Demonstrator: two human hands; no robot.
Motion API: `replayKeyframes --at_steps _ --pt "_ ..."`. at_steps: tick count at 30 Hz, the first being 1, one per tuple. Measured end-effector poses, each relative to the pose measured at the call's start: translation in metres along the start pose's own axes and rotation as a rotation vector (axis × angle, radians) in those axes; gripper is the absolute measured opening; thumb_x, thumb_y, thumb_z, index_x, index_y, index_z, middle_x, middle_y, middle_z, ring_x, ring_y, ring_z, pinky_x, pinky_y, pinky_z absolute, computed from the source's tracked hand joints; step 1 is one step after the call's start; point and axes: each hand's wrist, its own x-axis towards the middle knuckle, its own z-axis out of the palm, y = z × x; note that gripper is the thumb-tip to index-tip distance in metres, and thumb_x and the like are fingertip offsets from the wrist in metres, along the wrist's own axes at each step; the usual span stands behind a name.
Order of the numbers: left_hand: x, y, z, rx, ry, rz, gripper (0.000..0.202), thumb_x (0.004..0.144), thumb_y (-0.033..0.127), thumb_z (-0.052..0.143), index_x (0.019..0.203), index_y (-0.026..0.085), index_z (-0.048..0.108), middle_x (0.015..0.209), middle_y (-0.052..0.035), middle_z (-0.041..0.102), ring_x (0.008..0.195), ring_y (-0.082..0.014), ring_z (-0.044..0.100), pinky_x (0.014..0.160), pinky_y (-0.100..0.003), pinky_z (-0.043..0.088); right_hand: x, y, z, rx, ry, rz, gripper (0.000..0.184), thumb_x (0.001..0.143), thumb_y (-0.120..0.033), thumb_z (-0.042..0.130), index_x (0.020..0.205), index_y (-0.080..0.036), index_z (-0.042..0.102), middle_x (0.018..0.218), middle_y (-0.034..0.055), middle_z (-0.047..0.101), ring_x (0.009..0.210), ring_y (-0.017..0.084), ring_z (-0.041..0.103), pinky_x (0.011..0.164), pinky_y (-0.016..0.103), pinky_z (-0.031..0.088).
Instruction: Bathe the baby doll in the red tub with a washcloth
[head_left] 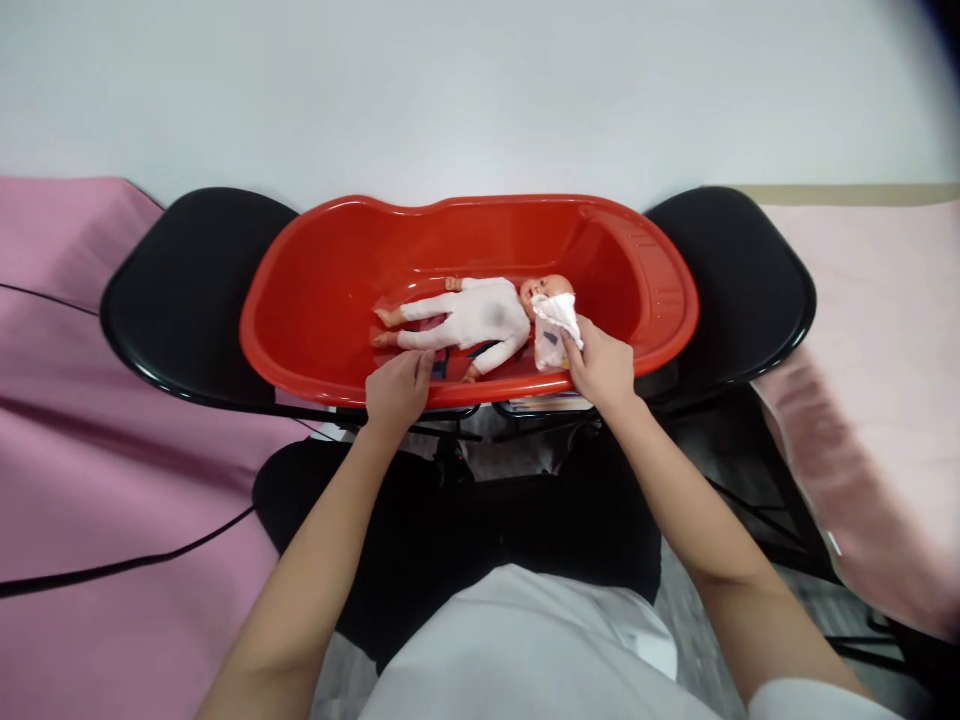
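Observation:
A red baby bathtub stands before me, with a baby doll in a white body suit lying face up inside it. The doll's head points right, its bare feet left, and a grey smudge marks its chest. Between the thumb and fingers of my right hand is a small white cloth with a coloured print. It hangs beside the doll's head and covers part of the face. My left hand is closed at the tub's near rim, thumb against the fingers, some fingers hidden behind the rim.
The tub rests across black chairs, with one black seat jutting out at the left and another black seat at the right. Pink cloth lies at the left, paler pink cloth at the right. A black cable crosses the left side.

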Motion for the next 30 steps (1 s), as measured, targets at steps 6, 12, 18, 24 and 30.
replayKeyframes --at_steps 6,12,18,24,30 --pt "0.0027 0.0013 -0.0022 -0.019 0.002 -0.043 0.04 0.118 0.036 0.046 0.111 0.019 0.082 0.11 -0.0116 0.085 0.103 -0.0281 0.077 0.073 -0.032 0.044 0.0 0.0 -0.0019 0.012 -0.036 0.068 0.062 0.118 -0.055 0.027 0.142 -0.015 0.069 0.111 0.0162 0.083 0.097 0.031 0.076 0.074 0.032 0.042" --pt "0.0036 0.0033 -0.0014 -0.036 0.004 -0.06 0.036 0.116 0.035 0.049 0.11 0.02 0.081 0.107 -0.0111 0.084 0.102 -0.0274 0.076 0.073 -0.032 0.042 0.0007 -0.0013 -0.0012 0.014 -0.051 0.088 0.064 0.118 -0.057 0.027 0.142 -0.016 0.069 0.107 0.0159 0.082 0.095 0.032 0.075 0.073 0.032 0.041" --pt "0.0032 0.0001 -0.0003 -0.04 -0.004 -0.074 0.035 0.117 0.034 0.051 0.112 0.019 0.081 0.109 -0.0115 0.084 0.104 -0.0282 0.077 0.074 -0.032 0.041 0.0009 -0.0066 -0.0023 -0.011 -0.095 0.096 0.065 0.118 -0.058 0.026 0.141 -0.016 0.07 0.107 0.0165 0.082 0.098 0.032 0.075 0.073 0.032 0.039" --pt "0.0017 -0.0037 0.0041 -0.061 0.032 -0.045 0.035 0.115 0.033 0.051 0.114 0.019 0.082 0.109 -0.0124 0.084 0.105 -0.028 0.077 0.075 -0.032 0.043 0.0012 -0.0066 -0.0027 0.008 -0.085 0.087 0.067 0.118 -0.061 0.026 0.137 -0.016 0.072 0.104 0.0156 0.082 0.097 0.031 0.076 0.072 0.031 0.039" --pt "0.0033 -0.0023 0.003 0.011 0.008 -0.056 0.037 0.115 0.035 0.049 0.108 0.018 0.081 0.102 -0.0141 0.084 0.096 -0.0298 0.078 0.07 -0.033 0.039 0.0017 -0.0052 -0.0024 0.014 -0.089 0.086 0.066 0.118 -0.062 0.027 0.136 -0.017 0.072 0.105 0.015 0.082 0.097 0.032 0.076 0.071 0.032 0.038"
